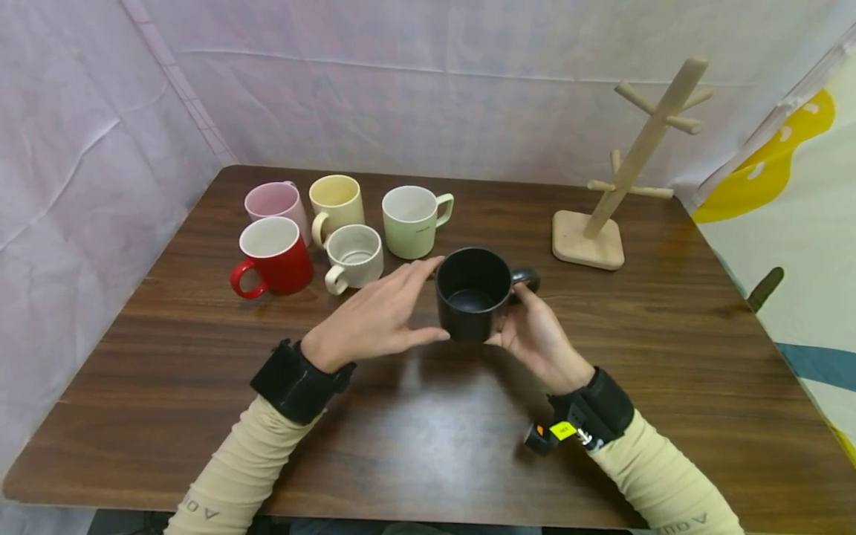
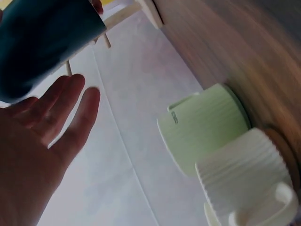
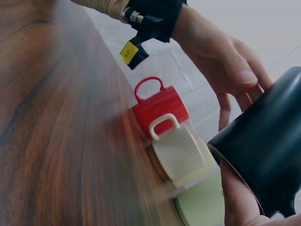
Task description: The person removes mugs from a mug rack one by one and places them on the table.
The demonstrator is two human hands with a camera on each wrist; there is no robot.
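Observation:
A black mug [image 1: 473, 297] is held up over the table in my right hand [image 1: 538, 334], which grips it by the handle side and under the base. Its handle points right and its open top faces my head camera. My left hand [image 1: 377, 312] is at the mug's left side, fingers extended and thumb apart; whether the fingertips touch it I cannot tell. In the left wrist view, the extended fingers [image 2: 77, 117] lie just below the dark mug [image 2: 47, 42]. The right wrist view shows the mug's side [image 3: 268, 141] close up.
Left of the black mug stand a red mug [image 1: 284, 260], a pink mug [image 1: 281, 200], a yellow mug [image 1: 337, 204], a ribbed white cup [image 1: 357, 256] and a pale green mug [image 1: 408, 223]. A wooden mug tree [image 1: 631, 163] with several pegs stands at the back right.

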